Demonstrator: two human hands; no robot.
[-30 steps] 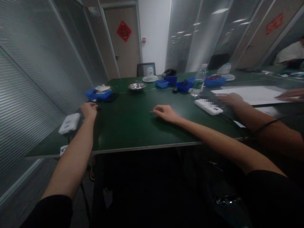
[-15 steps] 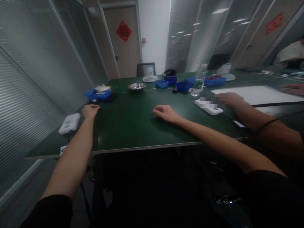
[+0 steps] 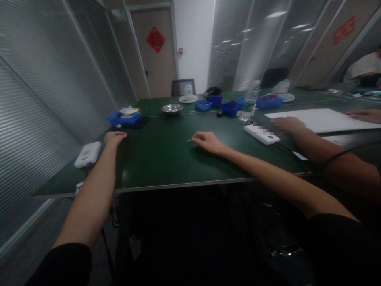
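My right hand (image 3: 207,143) rests over the green table (image 3: 157,159) with thumb and forefinger pinched. A thin, pale, needle-like piece (image 3: 189,140) sticks out to the left from those fingertips; its exact kind is too small to tell. My left hand (image 3: 114,139) is closed at the table's left side, fingers pressed together and pointing right. Whatever may be between its fingertips cannot be made out. Just beyond it is a blue tray (image 3: 114,119) with white crumpled material in it. A dark flat object (image 3: 139,122) lies beside that tray.
A metal bowl (image 3: 172,109) stands farther back. Blue bins (image 3: 203,105), a water bottle (image 3: 249,104) and a white basket (image 3: 188,99) are behind. White devices lie left (image 3: 87,154) and right (image 3: 263,135). A co-worker's hand (image 3: 288,124) is near a white board (image 3: 321,119).
My left hand appears slightly farther right. My right hand keeps its pinch almost unmoved. At the right, the co-worker's far hand has shifted a little left over the white board.
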